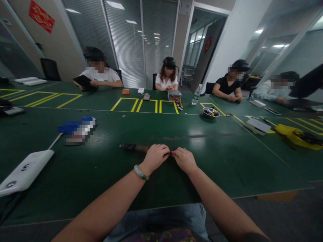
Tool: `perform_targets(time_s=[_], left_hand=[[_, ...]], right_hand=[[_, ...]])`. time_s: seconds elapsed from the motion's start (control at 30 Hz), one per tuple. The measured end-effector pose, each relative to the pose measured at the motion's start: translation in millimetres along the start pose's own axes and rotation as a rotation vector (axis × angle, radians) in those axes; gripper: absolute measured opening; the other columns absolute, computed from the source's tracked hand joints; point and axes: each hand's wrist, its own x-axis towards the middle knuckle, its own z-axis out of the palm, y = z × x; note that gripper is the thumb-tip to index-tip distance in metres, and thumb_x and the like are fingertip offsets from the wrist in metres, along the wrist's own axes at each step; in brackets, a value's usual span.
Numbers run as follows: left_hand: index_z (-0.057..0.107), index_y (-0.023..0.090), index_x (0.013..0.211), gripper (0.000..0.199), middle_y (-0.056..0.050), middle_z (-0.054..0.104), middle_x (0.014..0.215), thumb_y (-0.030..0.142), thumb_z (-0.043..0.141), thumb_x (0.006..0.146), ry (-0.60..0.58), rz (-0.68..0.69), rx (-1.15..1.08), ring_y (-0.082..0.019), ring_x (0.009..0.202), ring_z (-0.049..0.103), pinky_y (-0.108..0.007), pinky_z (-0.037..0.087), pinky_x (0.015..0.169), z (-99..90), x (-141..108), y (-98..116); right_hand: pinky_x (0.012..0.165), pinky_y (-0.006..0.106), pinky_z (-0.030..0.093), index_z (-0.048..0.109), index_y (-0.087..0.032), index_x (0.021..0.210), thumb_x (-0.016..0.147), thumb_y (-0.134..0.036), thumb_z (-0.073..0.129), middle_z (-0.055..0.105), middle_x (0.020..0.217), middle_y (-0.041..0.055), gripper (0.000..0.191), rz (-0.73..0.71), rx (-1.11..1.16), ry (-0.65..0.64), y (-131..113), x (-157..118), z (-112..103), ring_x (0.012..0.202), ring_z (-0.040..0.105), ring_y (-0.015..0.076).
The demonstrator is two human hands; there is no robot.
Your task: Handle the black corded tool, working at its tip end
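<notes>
The left hand (155,158) and right hand (184,160) pinch closed, fingertips meeting over a green workbench (106,188), any held item too small to tell, beside a dark rod-shaped object (133,148).

Left arm (106,205) and right arm (217,201) both come up bare from the bottom of the shot and angle in toward each other, pretty much forming a V. The left hand (155,158) and right hand (184,160) are knuckles-up and basically touching, with the fingertips (170,153) pinched together in the middle. There's also a pale green bangle (140,172) on the left wrist (144,168).
</notes>
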Motion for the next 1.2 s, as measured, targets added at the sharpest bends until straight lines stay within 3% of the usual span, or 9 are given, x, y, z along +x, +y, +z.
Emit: perform_targets(time_s=[0.93, 1.2], left_hand=[[0.062, 0.023, 0.097, 0.011, -0.001, 0.064, 0.099, 0.027, 0.053, 0.095, 0.017, -0.014, -0.018, -0.019, 0.093, 0.058, -0.035, 0.040, 0.083, -2.4, -0.7, 1.7], [0.063, 0.025, 0.098, 0.010, -0.001, 0.065, 0.099, 0.027, 0.057, 0.091, 0.051, -0.017, -0.058, -0.019, 0.093, 0.059, -0.035, 0.042, 0.084, -3.0, -2.0, 1.1]], right_hand=[[0.076, 0.022, 0.045, 0.072, -0.025, 0.094, 0.091, -0.023, 0.061, 0.067, 0.090, 0.0009, 0.012, 0.105, 0.085, 0.058, 2.4, 2.9, 7.1, 0.081, 0.061, 0.0135], [0.077, 0.023, 0.044, 0.072, -0.024, 0.089, 0.092, -0.025, 0.061, 0.067, 0.088, 0.0013, 0.011, 0.092, 0.061, 0.074, 2.4, 2.0, 7.1, 0.081, 0.061, 0.0135]])
